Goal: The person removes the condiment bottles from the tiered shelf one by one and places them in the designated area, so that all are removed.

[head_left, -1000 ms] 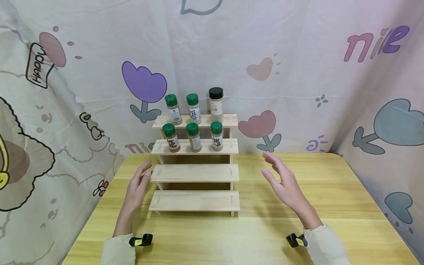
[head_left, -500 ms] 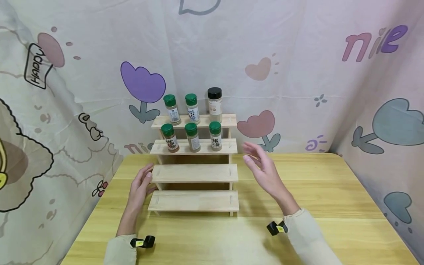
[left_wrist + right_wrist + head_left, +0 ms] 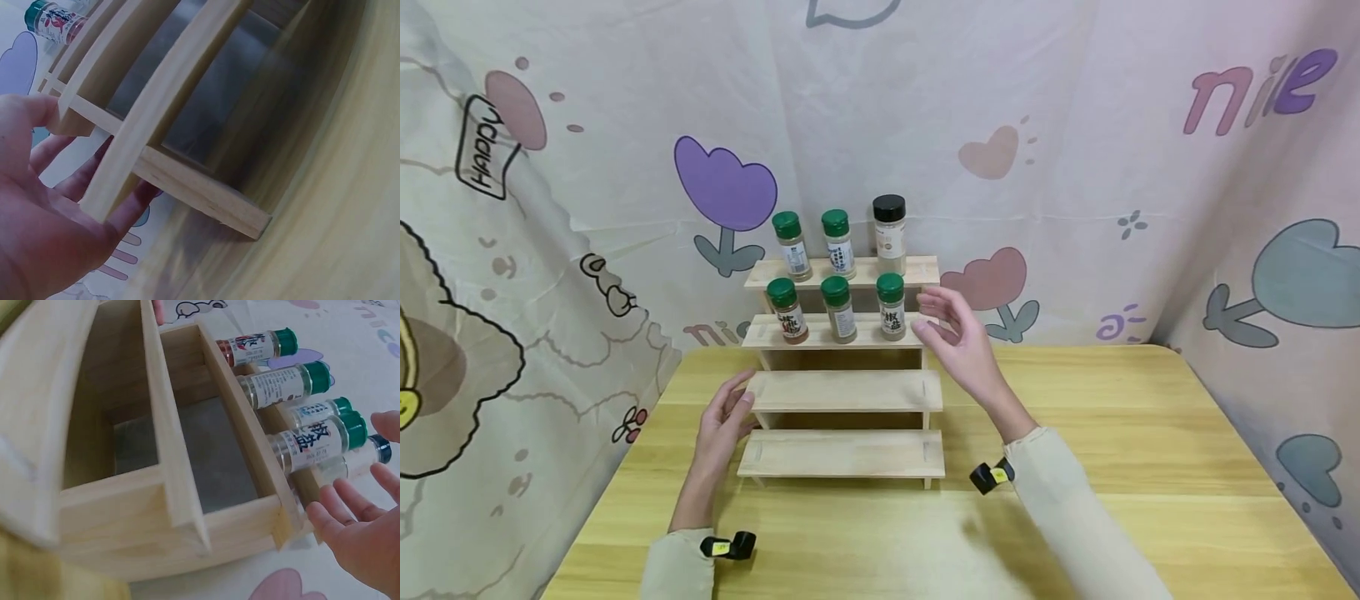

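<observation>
A tiered wooden spice rack (image 3: 842, 390) stands on the table, with bottles on its two upper tiers. My left hand (image 3: 722, 425) holds the rack's left side; in the left wrist view the thumb touches a board end and the fingers (image 3: 128, 209) reach behind it. My right hand (image 3: 958, 346) is beside the right end of the second tier, its fingers spread and gently bent, holding nothing. Nearest to it is a green-capped spice jar (image 3: 891, 308) with dark lettering. In the right wrist view a gap shows between that jar (image 3: 312, 444) and the hand (image 3: 365, 540).
Two more green-capped jars (image 3: 839, 311) (image 3: 788, 312) share that tier. On the top tier stand two green-capped jars (image 3: 838, 246) (image 3: 793, 247) and a taller black-capped bottle (image 3: 890, 237). A patterned cloth (image 3: 1075, 167) hangs behind the wooden table (image 3: 1112, 433).
My right hand has moved left, from out beside the rack to near the right-hand jar. My left hand has shifted slightly right onto the rack's left side. The jars have stayed put.
</observation>
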Available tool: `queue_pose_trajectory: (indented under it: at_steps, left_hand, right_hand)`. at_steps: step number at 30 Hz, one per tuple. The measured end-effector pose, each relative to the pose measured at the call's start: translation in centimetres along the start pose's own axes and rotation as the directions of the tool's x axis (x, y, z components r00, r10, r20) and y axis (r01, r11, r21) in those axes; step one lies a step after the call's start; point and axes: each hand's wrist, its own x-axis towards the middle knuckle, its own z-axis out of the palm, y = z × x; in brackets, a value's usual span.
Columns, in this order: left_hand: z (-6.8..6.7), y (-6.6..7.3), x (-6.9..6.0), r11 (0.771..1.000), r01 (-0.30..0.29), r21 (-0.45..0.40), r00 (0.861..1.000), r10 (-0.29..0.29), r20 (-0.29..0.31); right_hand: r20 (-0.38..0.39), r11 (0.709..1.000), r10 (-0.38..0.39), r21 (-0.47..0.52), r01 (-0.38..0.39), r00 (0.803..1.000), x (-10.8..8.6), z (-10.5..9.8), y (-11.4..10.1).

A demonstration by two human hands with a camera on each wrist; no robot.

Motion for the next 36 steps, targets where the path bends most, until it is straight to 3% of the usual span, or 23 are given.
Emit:
queue_pose_trajectory:
  at_steps: [6,12,20,27,36]
  left_hand:
    - [0.1,-0.2,0.2,0.999,0.018,-0.032,1.000,-0.018,-0.001]
    - [0.3,-0.1,0.2,0.999,0.029,0.031,0.999,-0.028,-0.018]
    - [0.3,0.0,0.5,1.000,-0.015,0.001,1.000,0.015,-0.007]
    - [0.2,-0.1,0.4,0.999,-0.020,-0.039,1.000,0.020,-0.009]
    - [0.2,-0.3,0.3,1.000,-0.018,-0.020,1.000,0.018,-0.012]
  right_hand:
    - [0.012,1.000,0.006,0.011,-0.006,1.000,2.0,0.8,-0.4]
    - [0.032,0.999,0.041,-0.018,-0.040,0.999,3.1,1.4,-0.7]
    - [0.033,0.997,0.074,-0.016,-0.074,0.997,4.4,2.0,-0.7]
    - [0.025,0.994,0.108,-0.016,-0.108,0.994,4.6,2.2,-0.7]
    - [-0.022,0.995,0.098,0.009,-0.098,0.995,4.3,2.2,-0.6]
